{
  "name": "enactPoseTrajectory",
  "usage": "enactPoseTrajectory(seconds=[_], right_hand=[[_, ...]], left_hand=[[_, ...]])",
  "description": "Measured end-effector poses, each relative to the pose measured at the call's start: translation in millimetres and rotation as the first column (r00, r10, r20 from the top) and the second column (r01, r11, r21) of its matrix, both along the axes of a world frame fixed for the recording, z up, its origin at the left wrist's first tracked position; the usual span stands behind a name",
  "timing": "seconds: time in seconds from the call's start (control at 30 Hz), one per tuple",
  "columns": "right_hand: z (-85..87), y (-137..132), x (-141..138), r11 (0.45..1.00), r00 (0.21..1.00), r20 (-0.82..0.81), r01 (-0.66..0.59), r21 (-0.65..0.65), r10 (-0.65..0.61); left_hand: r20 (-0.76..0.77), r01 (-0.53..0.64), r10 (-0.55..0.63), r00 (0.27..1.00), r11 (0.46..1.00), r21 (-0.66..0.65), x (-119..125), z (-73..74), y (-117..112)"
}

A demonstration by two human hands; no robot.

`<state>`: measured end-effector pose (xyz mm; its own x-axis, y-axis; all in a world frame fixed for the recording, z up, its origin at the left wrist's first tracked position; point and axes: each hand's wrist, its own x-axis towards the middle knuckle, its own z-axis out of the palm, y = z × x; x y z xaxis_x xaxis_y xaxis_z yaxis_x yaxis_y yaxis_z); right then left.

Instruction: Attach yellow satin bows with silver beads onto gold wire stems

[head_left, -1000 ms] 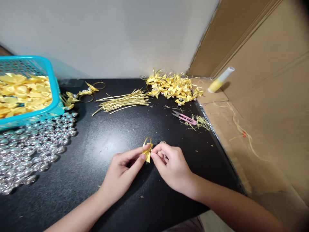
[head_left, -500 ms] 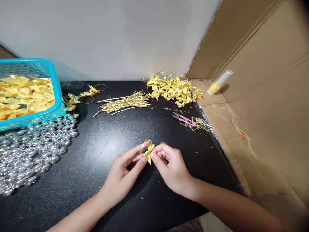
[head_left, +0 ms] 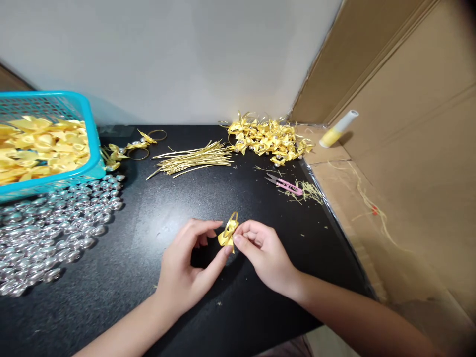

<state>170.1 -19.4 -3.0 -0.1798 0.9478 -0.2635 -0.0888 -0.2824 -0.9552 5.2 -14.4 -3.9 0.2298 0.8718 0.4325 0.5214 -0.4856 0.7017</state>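
Between my two hands is a small yellow ribbon bow (head_left: 227,237) with a loop of gold wire standing up from it. My right hand (head_left: 265,255) pinches the bow's right side between thumb and fingertips. On the other side, my left hand (head_left: 189,265) has its thumb and index finger spread apart. The left thumb tip is at the bow's lower edge, and whether it presses there I cannot tell. Whatever lies behind the right fingertips is hidden.
A blue basket (head_left: 97,144) of yellow bows stands left, beside many silver beads (head_left: 55,238). Gold wire strips (head_left: 197,159) lie at the back, near a pile of beaded bows (head_left: 266,136). Pink thread snips (head_left: 288,186) rest by wire scraps (head_left: 308,192). Cardboard (head_left: 405,148) borders the right.
My left fingers have opened away from the bow and its wire loop. The bow has turned a little in my right hand, which stays in place. The view has shifted slightly.
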Motion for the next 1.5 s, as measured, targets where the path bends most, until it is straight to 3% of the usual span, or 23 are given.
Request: enactPoseTrajectory(seconds=[0.1,0.2,0.23,0.3,0.37,0.43,0.63,1.07,1.27,1.5], right_hand=[[-0.8,-0.7,0.1,1.000,1.000,0.020,-0.020,-0.012,0.020],[-1.7,-1.4,-0.1,0.999,0.999,0.013,-0.043,-0.016,0.043],[-1.7,-1.5,-0.3,0.999,0.999,0.005,-0.044,-0.014,0.044],[-1.4,-1.8,-0.9,0.999,0.999,-0.008,-0.044,-0.009,0.043],[-0.6,-2.0,-1.5,0.999,0.999,0.001,-0.044,-0.013,0.044],[0.6,-2.3,-1.8,0.999,0.998,0.027,-0.047,-0.022,0.048],[3.9,-2.7,-1.5,0.998,0.999,0.036,-0.036,-0.042,0.038],[5.5,-5.6,-1.5,0.999,0.996,0.088,-0.027,-0.019,0.029],[6.3,-6.0,-1.3,1.000,0.994,0.102,-0.026,-0.009,0.026],[5.9,-6.8,-1.1,1.000,0.996,0.083,-0.015,-0.026,0.017]], left_hand=[[-0.088,0.009,0.022,0.996,0.939,0.343,-3.6,5.2,1.1],[-0.256,0.187,-0.051,0.965,0.820,0.541,-7.9,11.4,4.6],[-0.320,0.248,-0.081,0.944,0.815,0.524,-9.1,14.0,7.0],[-0.399,0.295,-0.130,0.908,0.873,0.387,-11.3,19.9,13.6],[-0.424,0.309,-0.195,0.885,0.925,0.220,-13.9,25.8,20.9],[-0.421,0.326,-0.254,0.871,0.940,0.106,-17.0,29.9,26.7],[-0.362,0.321,-0.301,0.883,0.947,-0.005,-22.4,28.7,29.0],[-0.360,0.334,-0.326,0.874,0.942,-0.040,-23.9,22.5,26.4],[-0.398,0.401,-0.344,0.851,0.914,0.068,-27.9,20.8,28.2],[-0.459,0.392,-0.267,0.847,0.898,0.201,-29.8,22.0,29.6]])
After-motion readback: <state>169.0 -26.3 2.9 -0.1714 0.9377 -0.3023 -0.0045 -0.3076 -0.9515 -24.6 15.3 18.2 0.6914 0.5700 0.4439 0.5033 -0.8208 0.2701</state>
